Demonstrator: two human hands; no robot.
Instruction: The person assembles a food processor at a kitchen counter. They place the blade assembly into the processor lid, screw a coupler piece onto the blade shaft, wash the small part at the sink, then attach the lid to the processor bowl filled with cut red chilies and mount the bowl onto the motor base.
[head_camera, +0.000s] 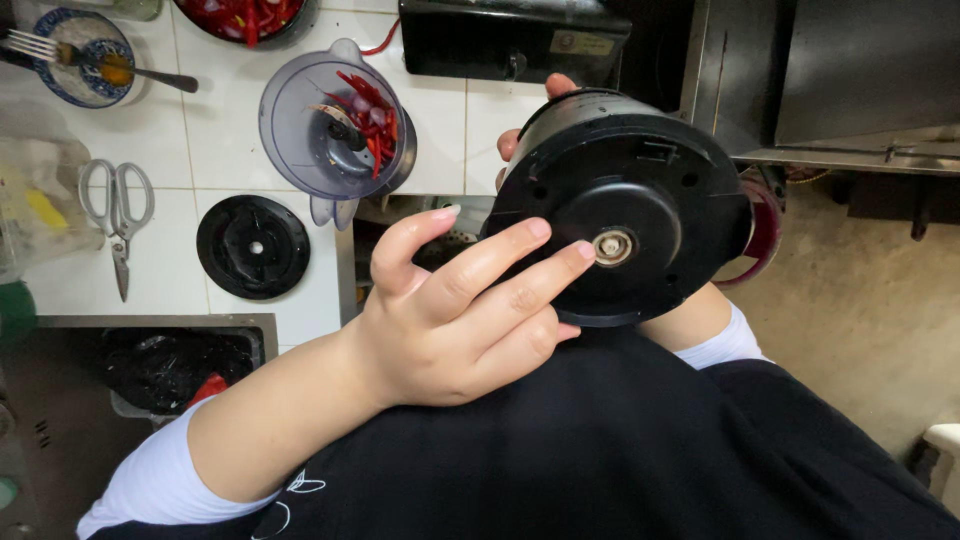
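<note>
I hold a round black chopper motor unit (640, 190) up in front of me, its underside facing the camera with a small metal drive socket (612, 247) in the middle. My right hand (535, 125) grips it from behind, only the fingertips showing over its top left rim. My left hand (455, 310) is in front of it, fingers apart, index fingertip touching next to the drive socket. On the tiled counter stands the clear chopper bowl (330, 125) with a blade and cut red chillies inside. A black round lid (253, 246) lies next to it.
Scissors (118, 205) lie on the counter's left. A patterned dish with a fork (85, 55) sits at the back left, a bowl of red chillies (245, 15) at the top. A black appliance (510, 40) stands behind. A bin (170, 365) sits below the counter.
</note>
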